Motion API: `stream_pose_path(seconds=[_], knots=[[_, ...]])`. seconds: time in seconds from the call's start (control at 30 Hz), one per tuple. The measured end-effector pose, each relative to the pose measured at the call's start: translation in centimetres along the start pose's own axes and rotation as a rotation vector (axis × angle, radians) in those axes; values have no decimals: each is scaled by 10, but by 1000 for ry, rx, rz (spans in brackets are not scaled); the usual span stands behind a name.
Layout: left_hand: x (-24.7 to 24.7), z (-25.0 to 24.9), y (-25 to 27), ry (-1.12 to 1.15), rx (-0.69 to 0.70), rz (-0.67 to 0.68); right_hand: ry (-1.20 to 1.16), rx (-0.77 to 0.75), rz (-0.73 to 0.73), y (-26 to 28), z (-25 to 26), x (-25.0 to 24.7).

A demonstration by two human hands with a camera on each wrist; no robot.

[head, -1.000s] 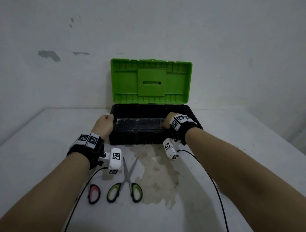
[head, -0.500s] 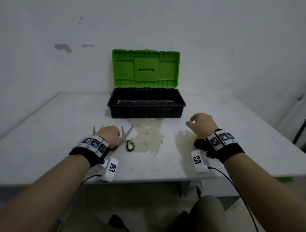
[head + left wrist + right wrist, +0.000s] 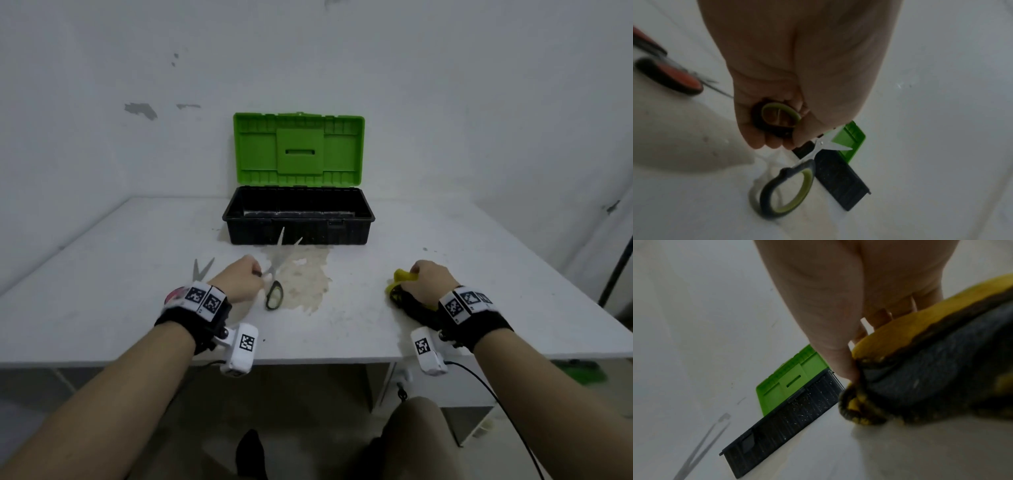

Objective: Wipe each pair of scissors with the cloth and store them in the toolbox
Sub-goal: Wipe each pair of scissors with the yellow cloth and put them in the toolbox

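Evidently both hands have just taken up their tools. From the head view, the left hand [image 3: 244,281] has its fingers curled round one loop of the green-handled scissors [image 3: 276,287], whose blades fan open and point away from the fingertips toward the toolbox [image 3: 298,219]; the free loop hangs just beside the knuckles, above the stained patch of the table [image 3: 102,274]. A second pair, the red-handled scissors [image 3: 202,270], lies on the far side of that hand, its blades showing past the knuckles. The right hand [image 3: 428,281] is clenched on the yellow cloth [image 3: 402,276], which bunches out beyond the fingers and trails under the wrist.

From the left wrist view, the fingers [image 3: 764,139] wrap one green-lined loop fully, the other loop dangling below them, blades spread in front of the open box lid. The red pair sits blurred off to the thumb side.

From the right wrist view, the thumb [image 3: 842,363] and fingers pinch a fold of the cloth, dark and soiled on one face, the toolbox well beyond the fingertips.

To wipe well, I would judge it best to close the blades first, present the cleaner yellow face, and draw from pivot toward the tips, with the cloth kept between fingers and edge.
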State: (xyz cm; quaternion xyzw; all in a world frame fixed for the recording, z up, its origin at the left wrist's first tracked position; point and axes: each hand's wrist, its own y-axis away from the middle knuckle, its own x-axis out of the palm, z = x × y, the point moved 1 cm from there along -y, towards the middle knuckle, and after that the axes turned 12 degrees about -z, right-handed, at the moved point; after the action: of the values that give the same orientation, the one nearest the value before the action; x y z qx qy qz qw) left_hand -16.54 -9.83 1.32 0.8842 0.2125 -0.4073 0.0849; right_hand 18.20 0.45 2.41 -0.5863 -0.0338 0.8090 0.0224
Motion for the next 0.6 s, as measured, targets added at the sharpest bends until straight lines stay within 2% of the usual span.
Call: stream_pose_path(seconds=[0.1,0.27,0.37,0.47,0.6], knots=[[17,-17,8,352,-62,45,-74,-68,-57,1,2,-5],[51,-34,18,624,-139,146,-246,-120,-140,2,8,-2],[63,-34,18,661,-113,169,-377,-105,-157,4,14,0],[68,-33,16,671,-102,198,-547,-77,-90,10,19,4],[66,-30,14,493,27,188,-734,-89,-52,16,21,11]])
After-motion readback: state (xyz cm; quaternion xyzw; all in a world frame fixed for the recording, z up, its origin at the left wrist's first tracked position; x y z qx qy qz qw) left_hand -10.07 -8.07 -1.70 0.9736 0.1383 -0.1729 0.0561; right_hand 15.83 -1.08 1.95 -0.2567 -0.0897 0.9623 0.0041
